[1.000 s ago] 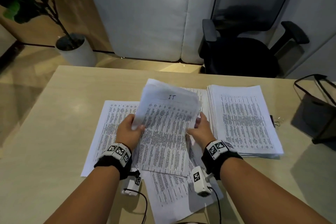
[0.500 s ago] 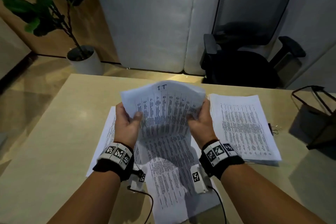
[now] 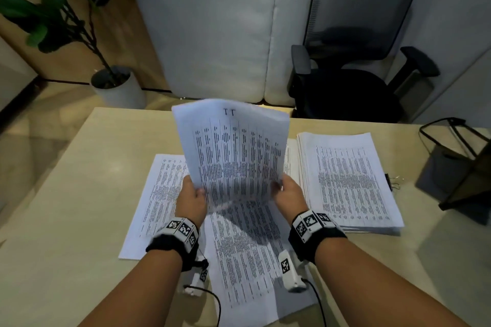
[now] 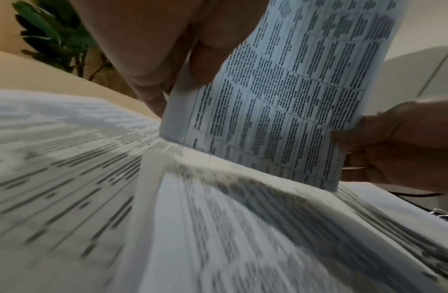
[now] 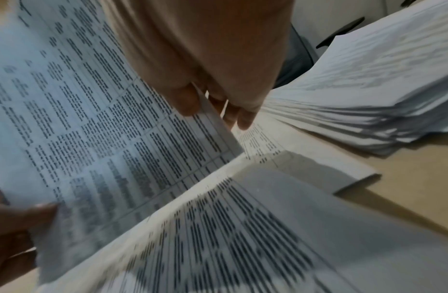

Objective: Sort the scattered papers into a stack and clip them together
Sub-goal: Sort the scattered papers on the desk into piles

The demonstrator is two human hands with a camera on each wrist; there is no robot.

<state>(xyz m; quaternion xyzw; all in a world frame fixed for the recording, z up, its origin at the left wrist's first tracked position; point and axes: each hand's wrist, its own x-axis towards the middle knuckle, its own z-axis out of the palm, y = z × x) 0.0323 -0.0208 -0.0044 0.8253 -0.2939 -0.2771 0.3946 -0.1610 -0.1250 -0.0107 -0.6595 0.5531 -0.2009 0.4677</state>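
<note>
I hold a thin bundle of printed sheets (image 3: 233,151) upright over the desk, its lower edge close to the loose papers (image 3: 244,244) lying below. My left hand (image 3: 192,198) grips the bundle's left edge, and my right hand (image 3: 285,191) pinches its right edge. The left wrist view shows the bundle (image 4: 288,95) with a thumb on its front; the right wrist view shows the bundle (image 5: 97,123) held between thumb and fingers. A thick neat stack (image 3: 348,180) lies to the right. A black binder clip (image 3: 392,182) sits beside that stack.
Another loose sheet (image 3: 156,199) lies at the left on the beige desk (image 3: 66,233). A dark wire-framed holder (image 3: 462,167) stands at the right edge. Beyond the desk are a black office chair (image 3: 350,82) and a potted plant (image 3: 117,87).
The bundle has gone from lying tilted on the loose papers to standing upright in both hands. Both hands have slid down to its lower side edges.
</note>
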